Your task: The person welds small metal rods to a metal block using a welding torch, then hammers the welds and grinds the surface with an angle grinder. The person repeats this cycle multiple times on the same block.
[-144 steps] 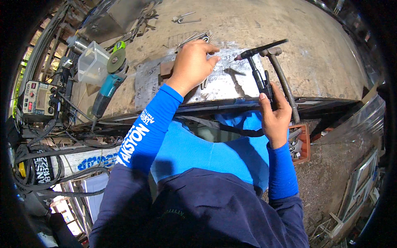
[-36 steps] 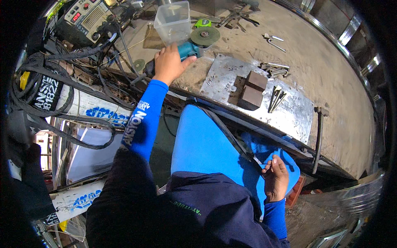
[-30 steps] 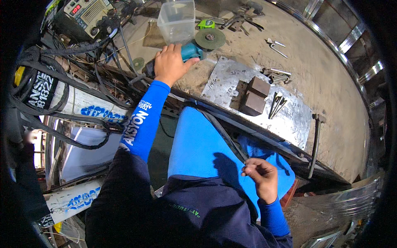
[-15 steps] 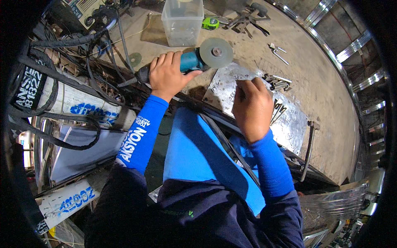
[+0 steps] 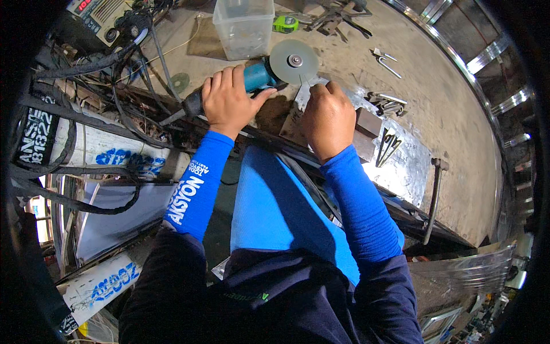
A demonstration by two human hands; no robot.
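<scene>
My left hand [image 5: 230, 106] is wrapped round the body of a teal angle grinder [image 5: 256, 77] lying on the bench, thumb stretched along its near side. The grinder's thin round disc [image 5: 285, 55] faces up at its right end. Close to the disc's lower right edge, my right hand [image 5: 330, 121] is closed in a pinch. A thin metal piece [image 5: 305, 82] sticks out from its fingertips toward the disc; most of it is hidden by the fingers. Below that hand lies a marked metal sheet [image 5: 409, 172], with a brown metal block [image 5: 368, 122] beside the hand.
Short metal pieces [image 5: 388, 105] and dark thin strips [image 5: 388, 146] lie right of my hands. A clear plastic bin [image 5: 243, 34], a green tape measure [image 5: 285, 23] and clamp-like tools [image 5: 338, 20] stand behind. A clamp [image 5: 433, 200] grips the bench edge. Cables [image 5: 123, 86] crowd the left.
My right hand has moved left and up to the disc's edge, uncovering the brown block. My left hand still holds the grinder. The whole view has shifted slightly.
</scene>
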